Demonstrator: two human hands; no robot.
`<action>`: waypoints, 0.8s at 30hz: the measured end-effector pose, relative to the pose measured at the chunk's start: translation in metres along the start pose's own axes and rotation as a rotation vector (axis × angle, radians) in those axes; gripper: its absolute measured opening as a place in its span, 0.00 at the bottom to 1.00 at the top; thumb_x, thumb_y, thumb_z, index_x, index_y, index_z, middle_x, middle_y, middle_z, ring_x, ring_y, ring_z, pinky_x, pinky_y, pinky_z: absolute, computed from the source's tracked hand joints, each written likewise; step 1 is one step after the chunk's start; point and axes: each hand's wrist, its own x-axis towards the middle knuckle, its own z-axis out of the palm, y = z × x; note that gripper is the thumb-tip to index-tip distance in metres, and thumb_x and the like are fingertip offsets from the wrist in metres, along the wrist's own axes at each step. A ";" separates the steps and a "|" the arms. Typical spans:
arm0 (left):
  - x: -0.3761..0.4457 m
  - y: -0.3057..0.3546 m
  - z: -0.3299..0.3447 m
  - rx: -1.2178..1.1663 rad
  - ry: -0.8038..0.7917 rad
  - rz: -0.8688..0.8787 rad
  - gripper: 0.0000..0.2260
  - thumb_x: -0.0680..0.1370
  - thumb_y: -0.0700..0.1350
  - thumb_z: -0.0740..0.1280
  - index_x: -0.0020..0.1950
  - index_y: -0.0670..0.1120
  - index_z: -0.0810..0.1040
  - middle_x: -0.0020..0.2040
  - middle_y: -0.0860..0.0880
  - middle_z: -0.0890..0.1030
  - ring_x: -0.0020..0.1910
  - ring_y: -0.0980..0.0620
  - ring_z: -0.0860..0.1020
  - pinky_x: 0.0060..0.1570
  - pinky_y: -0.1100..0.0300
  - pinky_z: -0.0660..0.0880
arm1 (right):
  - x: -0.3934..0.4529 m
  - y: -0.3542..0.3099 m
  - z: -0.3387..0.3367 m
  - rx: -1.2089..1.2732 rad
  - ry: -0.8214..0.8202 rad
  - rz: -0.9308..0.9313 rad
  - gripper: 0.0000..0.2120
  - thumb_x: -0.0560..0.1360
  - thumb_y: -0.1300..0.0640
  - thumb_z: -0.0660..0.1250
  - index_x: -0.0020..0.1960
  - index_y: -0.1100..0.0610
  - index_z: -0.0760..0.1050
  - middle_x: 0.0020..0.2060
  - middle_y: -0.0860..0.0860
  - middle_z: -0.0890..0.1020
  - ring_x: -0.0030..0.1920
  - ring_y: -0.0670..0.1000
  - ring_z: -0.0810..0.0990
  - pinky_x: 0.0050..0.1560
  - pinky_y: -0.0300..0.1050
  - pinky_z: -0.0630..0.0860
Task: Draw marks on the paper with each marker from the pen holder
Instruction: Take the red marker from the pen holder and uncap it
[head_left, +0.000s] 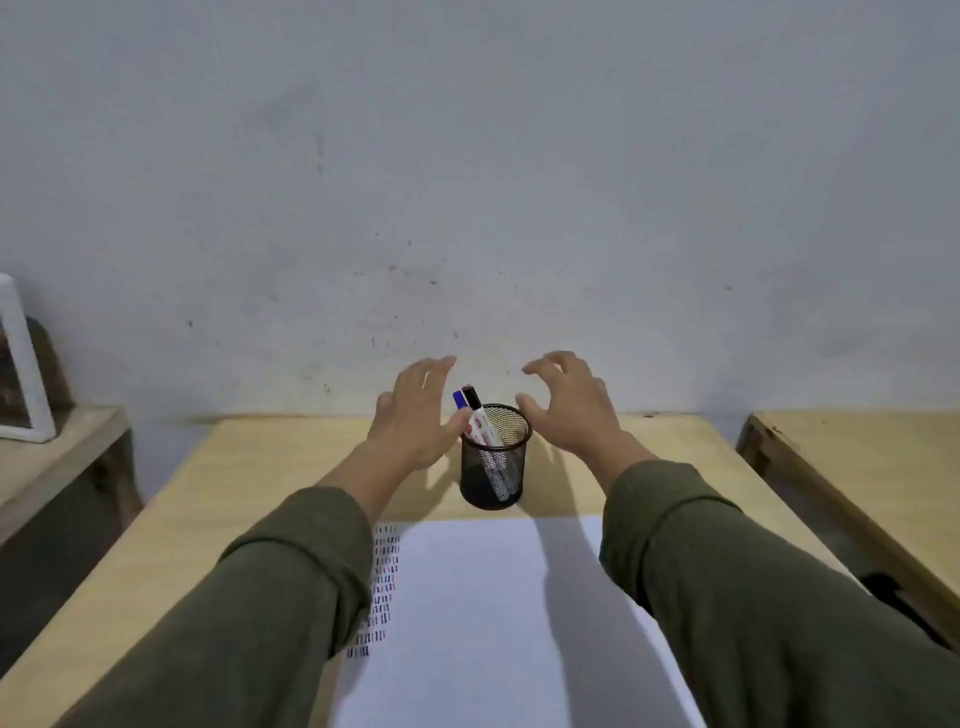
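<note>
left hand (415, 415), right hand (571, 410) spread | black mesh pen holder (493, 467) upright, two markers (480, 421)

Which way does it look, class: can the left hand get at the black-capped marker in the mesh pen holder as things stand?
Probably yes. The left hand is open right beside the pen holder, and the black-capped marker sticks up above the rim, leaning toward that hand. Nothing lies between them; the right hand hovers on the other side.
</note>
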 end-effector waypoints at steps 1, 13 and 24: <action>-0.003 0.002 0.002 -0.022 -0.036 -0.018 0.30 0.76 0.56 0.59 0.75 0.52 0.51 0.75 0.47 0.57 0.75 0.49 0.53 0.67 0.45 0.57 | -0.002 -0.002 0.004 0.001 -0.012 -0.003 0.18 0.75 0.49 0.64 0.63 0.53 0.73 0.67 0.55 0.70 0.68 0.54 0.65 0.65 0.52 0.61; -0.012 0.006 0.013 -0.194 -0.211 -0.068 0.36 0.76 0.55 0.61 0.76 0.52 0.42 0.76 0.49 0.60 0.73 0.48 0.60 0.69 0.44 0.61 | 0.005 -0.017 0.043 0.061 -0.121 0.059 0.11 0.71 0.51 0.70 0.51 0.53 0.81 0.67 0.53 0.69 0.69 0.52 0.64 0.64 0.53 0.61; -0.010 0.002 0.019 -0.396 -0.296 -0.149 0.37 0.77 0.53 0.62 0.76 0.51 0.39 0.74 0.50 0.66 0.70 0.45 0.67 0.63 0.57 0.62 | 0.012 -0.013 0.053 0.090 -0.152 0.122 0.07 0.69 0.55 0.72 0.46 0.56 0.81 0.66 0.53 0.70 0.67 0.53 0.66 0.63 0.53 0.63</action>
